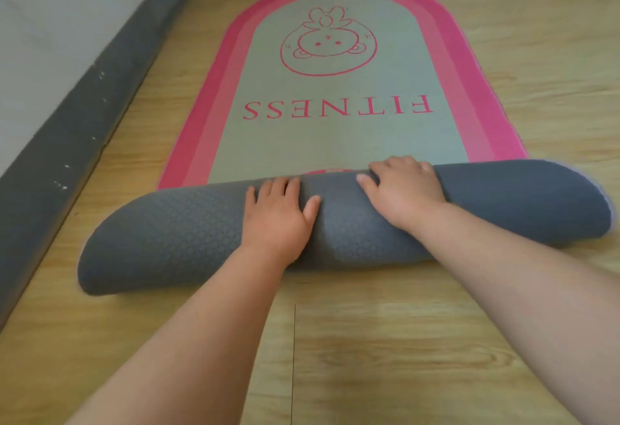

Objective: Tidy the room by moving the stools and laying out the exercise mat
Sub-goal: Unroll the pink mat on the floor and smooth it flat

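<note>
While the near end of the mat (339, 142) is rolled up, both bare hands rest on top of the roll (181, 233), side by side near its middle. The left hand (278, 213) lies palm-down, its fingers straight and close together, tips at the crest and thumb spread toward the other hand. The right hand (402, 189) sits a little further over. Its fingers bend across the top so their tips are hidden on the far side. It seems to hook the roll rather than only press it, though the view there is soft.

Beyond the fingertips the mat lies flat on the wooden floor (402, 357). It has a pink border, a pale grey-green centre, the word FITNESS and a cartoon face, both upside down from this side. The roll shows its dark grey textured underside and reaches well past each hand.

Placing the hands centrally likely keeps the roll turning evenly. With the flat part ahead, the bent fingers look set to draw the roll back toward the body — laying out what is left. Far to the left of the fingers runs a grey padded edge (50, 142).
</note>
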